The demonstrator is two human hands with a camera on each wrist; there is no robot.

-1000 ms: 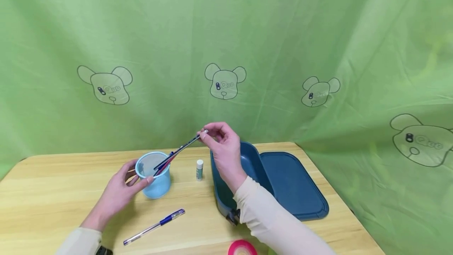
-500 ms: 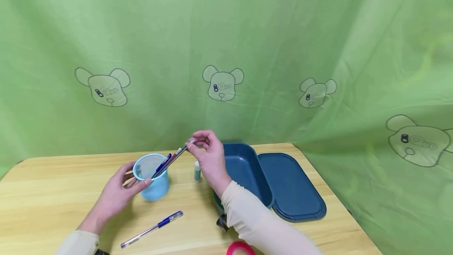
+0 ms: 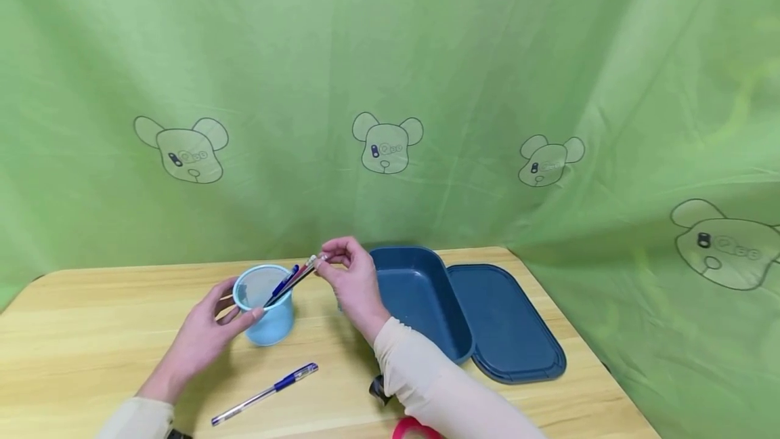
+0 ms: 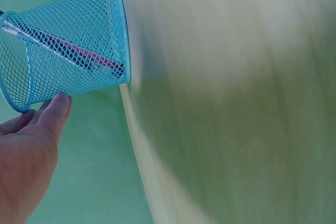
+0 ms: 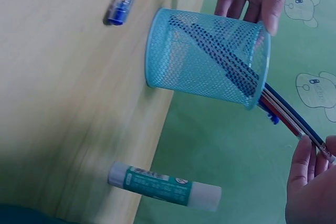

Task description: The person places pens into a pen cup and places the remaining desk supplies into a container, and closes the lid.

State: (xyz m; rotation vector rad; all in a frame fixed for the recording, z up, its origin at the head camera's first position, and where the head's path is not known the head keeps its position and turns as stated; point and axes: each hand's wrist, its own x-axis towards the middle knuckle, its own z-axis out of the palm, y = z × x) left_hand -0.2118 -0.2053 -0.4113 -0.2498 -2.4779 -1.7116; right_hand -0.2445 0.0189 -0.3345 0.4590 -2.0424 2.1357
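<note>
A light-blue mesh pen cup (image 3: 269,328) stands upright on the table, and my left hand (image 3: 204,330) holds it near the rim, thumb in front. Inside lean a dark pencil (image 5: 300,116), a red pencil (image 5: 282,113) and a blue pen (image 3: 284,281), all sloping out over the right side. My right hand (image 3: 356,286) pinches the dark pencil by its upper end, while its lower end is down in the cup. Through the mesh in the left wrist view, the pencils' lower parts reach close to the cup's base.
A glue stick (image 5: 157,184) stands right of the cup, mostly hidden behind my right hand in the head view. A blue pen (image 3: 265,395) lies in front. Right are an open dark-blue box (image 3: 414,290) and its lid (image 3: 512,330). A pink ring (image 3: 401,427) sits at the front edge.
My right hand has moved left and down toward the cup, lowering the dark pencil deeper beside the others. The left hand keeps its hold on the cup.
</note>
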